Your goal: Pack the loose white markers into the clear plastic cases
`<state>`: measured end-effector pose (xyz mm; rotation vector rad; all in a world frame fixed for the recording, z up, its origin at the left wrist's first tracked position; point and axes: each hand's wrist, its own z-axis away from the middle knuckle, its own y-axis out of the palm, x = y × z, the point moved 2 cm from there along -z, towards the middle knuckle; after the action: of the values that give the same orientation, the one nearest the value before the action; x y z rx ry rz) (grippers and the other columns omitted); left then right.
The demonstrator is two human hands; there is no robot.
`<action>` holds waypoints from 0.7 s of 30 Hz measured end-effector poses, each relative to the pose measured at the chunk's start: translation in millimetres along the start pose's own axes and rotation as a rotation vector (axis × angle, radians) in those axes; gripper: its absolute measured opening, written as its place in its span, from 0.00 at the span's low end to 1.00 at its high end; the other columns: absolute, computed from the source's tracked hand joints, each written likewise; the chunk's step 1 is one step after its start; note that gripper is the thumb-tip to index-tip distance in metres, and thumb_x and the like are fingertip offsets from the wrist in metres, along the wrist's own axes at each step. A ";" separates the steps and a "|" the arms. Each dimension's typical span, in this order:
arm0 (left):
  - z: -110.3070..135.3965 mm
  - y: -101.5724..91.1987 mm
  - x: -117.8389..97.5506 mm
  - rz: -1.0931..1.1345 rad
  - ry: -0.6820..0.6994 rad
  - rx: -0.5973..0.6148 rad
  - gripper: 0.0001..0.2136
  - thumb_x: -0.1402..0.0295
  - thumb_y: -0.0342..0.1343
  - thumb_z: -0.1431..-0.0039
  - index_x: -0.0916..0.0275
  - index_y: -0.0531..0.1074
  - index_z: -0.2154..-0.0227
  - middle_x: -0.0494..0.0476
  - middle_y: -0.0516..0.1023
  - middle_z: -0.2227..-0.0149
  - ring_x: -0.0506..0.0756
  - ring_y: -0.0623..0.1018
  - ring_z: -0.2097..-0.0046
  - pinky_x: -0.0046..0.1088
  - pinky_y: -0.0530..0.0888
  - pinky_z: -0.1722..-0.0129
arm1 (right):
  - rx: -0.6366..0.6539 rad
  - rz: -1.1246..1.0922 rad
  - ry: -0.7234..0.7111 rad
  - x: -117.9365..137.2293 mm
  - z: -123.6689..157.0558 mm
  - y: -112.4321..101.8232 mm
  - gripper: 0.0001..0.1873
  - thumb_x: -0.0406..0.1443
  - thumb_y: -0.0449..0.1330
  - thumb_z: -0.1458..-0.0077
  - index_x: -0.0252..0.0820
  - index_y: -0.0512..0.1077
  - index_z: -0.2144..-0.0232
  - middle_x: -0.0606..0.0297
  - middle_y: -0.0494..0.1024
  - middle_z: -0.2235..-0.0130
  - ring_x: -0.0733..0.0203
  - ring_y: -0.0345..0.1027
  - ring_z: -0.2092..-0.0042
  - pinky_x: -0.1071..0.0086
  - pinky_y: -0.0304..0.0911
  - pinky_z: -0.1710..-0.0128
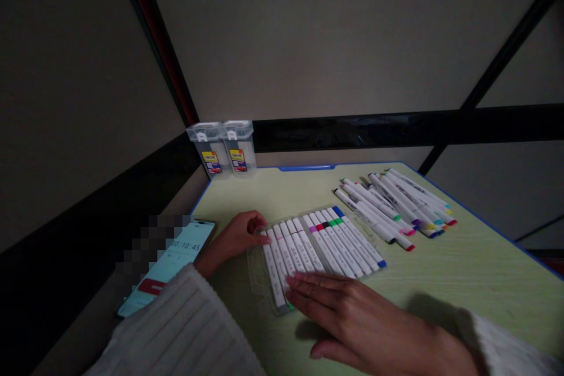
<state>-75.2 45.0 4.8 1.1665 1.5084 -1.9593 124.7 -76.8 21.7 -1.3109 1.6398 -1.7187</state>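
A clear plastic marker case (pixel 256 277) lies flat on the table, holding a row of white markers (pixel 296 245). Those in its right part show coloured bands, and the rightmost marker (pixel 362 239) has blue ends. At the case's upper left corner is my left hand (pixel 237 241), its fingers curled and its thumb against the edge beside the leftmost marker. My right hand (pixel 348 311) stretches over the near ends of the markers, fingers extended and palm down, fingertips on or just above them. It hides part of the case's near edge.
Loose white markers (pixel 396 202) with coloured ends lie piled at the right. Two clear lidded boxes (pixel 238 150) stand at the back left corner, against the wall. A phone (pixel 170 264) showing a timer lies left of my left hand. The table (pixel 467 270) has a blue edge.
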 end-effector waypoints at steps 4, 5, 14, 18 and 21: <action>0.0 -0.1 0.4 -0.016 0.007 0.008 0.12 0.68 0.61 0.65 0.65 0.67 0.75 0.45 0.65 0.78 0.48 0.65 0.75 0.22 0.62 0.76 | 0.009 0.021 -0.025 2.8 2.1 -1.8 0.26 0.44 0.49 0.43 0.33 0.61 0.47 0.51 0.65 0.47 0.55 0.59 0.46 0.62 0.59 0.49; 0.1 0.0 0.4 -0.015 0.007 0.011 0.13 0.67 0.61 0.65 0.65 0.67 0.75 0.45 0.65 0.78 0.48 0.65 0.75 0.22 0.62 0.76 | 0.009 0.034 -0.034 3.3 2.7 -2.0 0.25 0.44 0.49 0.43 0.33 0.62 0.48 0.51 0.66 0.48 0.55 0.61 0.47 0.62 0.61 0.50; -0.4 -0.2 -0.7 -0.027 -0.012 0.001 0.13 0.68 0.61 0.66 0.65 0.67 0.75 0.46 0.65 0.78 0.48 0.65 0.75 0.23 0.62 0.76 | -0.167 0.177 0.052 -12.5 4.1 0.4 0.23 0.40 0.48 0.42 0.30 0.61 0.48 0.51 0.62 0.45 0.55 0.53 0.43 0.60 0.56 0.47; -1.0 0.0 1.2 -0.024 0.003 0.002 0.12 0.68 0.61 0.66 0.65 0.67 0.75 0.46 0.65 0.78 0.48 0.65 0.74 0.23 0.62 0.75 | -0.156 0.211 0.133 -20.2 3.4 4.7 0.28 0.41 0.51 0.44 0.30 0.57 0.45 0.50 0.58 0.43 0.53 0.50 0.42 0.58 0.55 0.46; -0.9 0.0 2.5 -0.013 0.008 0.000 0.13 0.68 0.62 0.66 0.66 0.67 0.75 0.46 0.66 0.78 0.48 0.65 0.74 0.23 0.62 0.75 | -0.137 0.230 0.156 -19.8 2.7 7.3 0.27 0.41 0.53 0.45 0.30 0.60 0.47 0.50 0.62 0.45 0.52 0.54 0.44 0.59 0.57 0.47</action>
<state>-76.2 46.3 2.7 1.1690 1.5234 -1.9653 134.0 -63.6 8.0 -1.0197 1.9431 -1.6293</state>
